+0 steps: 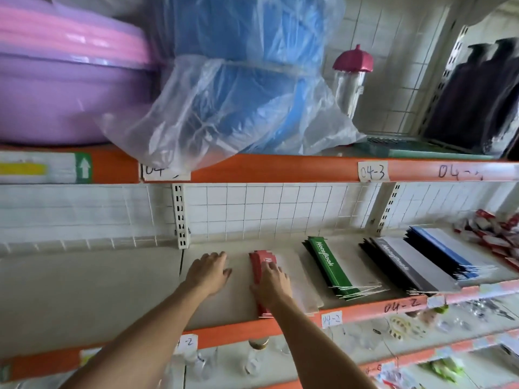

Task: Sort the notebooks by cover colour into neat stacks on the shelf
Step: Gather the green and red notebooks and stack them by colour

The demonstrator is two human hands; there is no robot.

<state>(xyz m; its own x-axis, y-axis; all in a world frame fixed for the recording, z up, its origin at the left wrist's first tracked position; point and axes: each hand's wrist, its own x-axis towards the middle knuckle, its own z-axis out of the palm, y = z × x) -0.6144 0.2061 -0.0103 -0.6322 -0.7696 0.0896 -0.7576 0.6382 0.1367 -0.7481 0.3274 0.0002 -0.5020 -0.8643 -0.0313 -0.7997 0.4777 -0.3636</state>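
While both arms reach onto the middle shelf [92, 279], four notebook stacks lie on it in a row, left to right: red stack [259, 279], green stack [330, 269], black stack [398, 269], blue stack [443, 252]. "Notebook" reads in white on the green top cover and on the black one; on the red cover only a first "N" shows beyond the fingers. The blue cover's text is not legible.

Left hand [209, 272]: flat on bare shelf just left of the red stack, fingers straight, grasping nothing. Right hand [273, 282]: palm down on the red stack, fingers laid over its spine edge; pressing rather than gripping, as far as can be seen.

Handwritten tags on the orange shelf edges [280, 168]: "04-3" on the upper edge, "04-2" on the middle edge, seen at least twice.

Upper shelf: purple and pink basins [56, 88], blue items in a clear plastic bag [233, 88], one bottle with a magenta cap [352, 70]. Red-and-white packets [494, 234] lie right of the blue stack.
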